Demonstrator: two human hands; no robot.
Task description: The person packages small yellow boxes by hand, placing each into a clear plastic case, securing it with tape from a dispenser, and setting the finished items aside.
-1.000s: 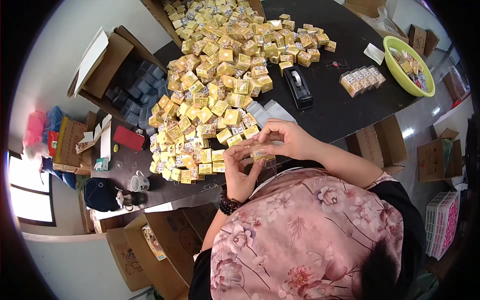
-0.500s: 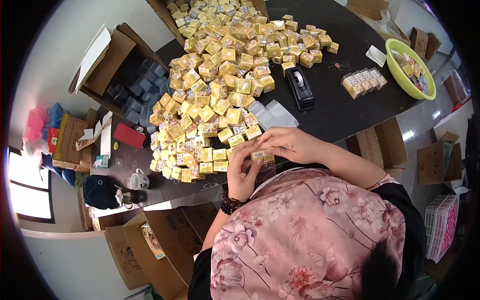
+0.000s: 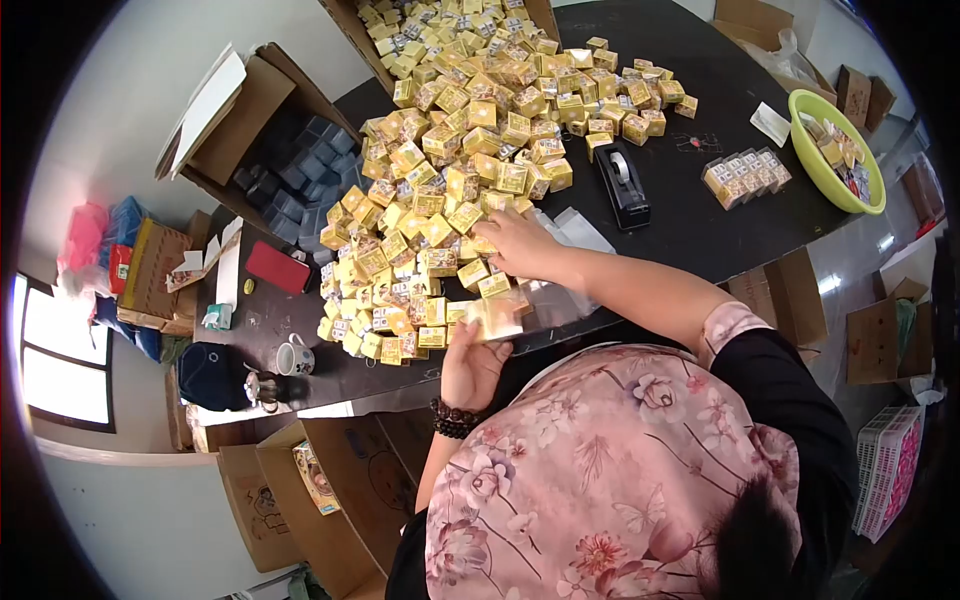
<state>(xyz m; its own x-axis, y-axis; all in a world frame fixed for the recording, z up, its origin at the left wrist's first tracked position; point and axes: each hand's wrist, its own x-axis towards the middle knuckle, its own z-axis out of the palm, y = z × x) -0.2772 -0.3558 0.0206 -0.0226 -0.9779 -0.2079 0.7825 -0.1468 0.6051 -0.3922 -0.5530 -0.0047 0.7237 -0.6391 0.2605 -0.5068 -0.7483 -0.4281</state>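
Observation:
A large heap of small yellow boxes (image 3: 420, 200) covers the middle of the dark table. My left hand (image 3: 475, 365), with a beaded bracelet at the wrist, holds a clear plastic case (image 3: 500, 318) with something yellowish in it at the near edge of the heap. Farther up, my right hand (image 3: 518, 243) reaches onto the heap, its fingers bent against the boxes; what they grip is hidden. Clear plastic sheets (image 3: 585, 232) lie just right of that hand.
A black tape dispenser (image 3: 622, 185) stands right of the heap, then a row of packed boxes (image 3: 747, 177) and a green basin (image 3: 875, 195). Leftward are an open carton of clear cases (image 3: 230, 150), a red item (image 3: 278, 268), a mug (image 3: 294, 356) and a metal pot (image 3: 262, 388).
My right hand has left my left hand and moved up onto the heap. My left hand has turned more palm-up, with the clear case showing. The whole view has shifted slightly.

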